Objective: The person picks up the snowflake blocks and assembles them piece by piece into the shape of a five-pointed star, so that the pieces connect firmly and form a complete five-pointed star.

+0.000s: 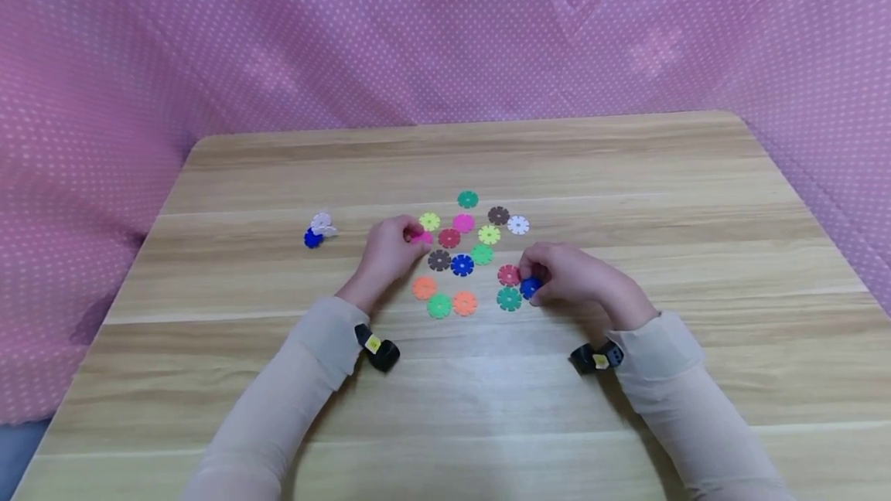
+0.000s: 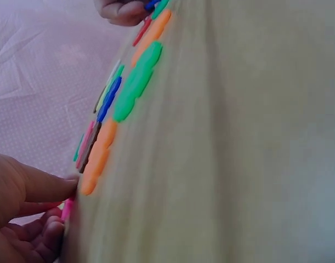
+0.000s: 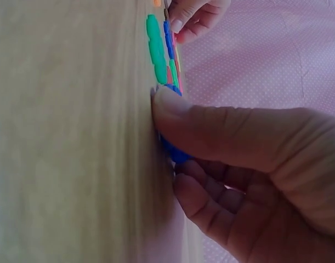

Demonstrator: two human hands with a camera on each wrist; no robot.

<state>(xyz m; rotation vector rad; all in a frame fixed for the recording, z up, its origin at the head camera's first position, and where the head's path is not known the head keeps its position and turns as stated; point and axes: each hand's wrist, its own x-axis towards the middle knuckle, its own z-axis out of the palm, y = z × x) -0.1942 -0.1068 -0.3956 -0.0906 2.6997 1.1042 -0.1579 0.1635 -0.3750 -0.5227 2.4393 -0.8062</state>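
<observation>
Left grip pinching pink disc; right grip pinching blue disc. Yellow labels on wrist cameras, writing unreadable.

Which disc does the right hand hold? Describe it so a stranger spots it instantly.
On the wooden table, find the right hand. It pinches a partly covered blue disc, whose colour sets it apart from its nearest neighbours, a red disc and a green disc.

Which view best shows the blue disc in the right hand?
The head view: the blue disc shows its notched face there, only partly covered by the right hand. The right wrist view is closer, but the thumb hides its middle. The left wrist view shows just a sliver at the top edge.
</observation>
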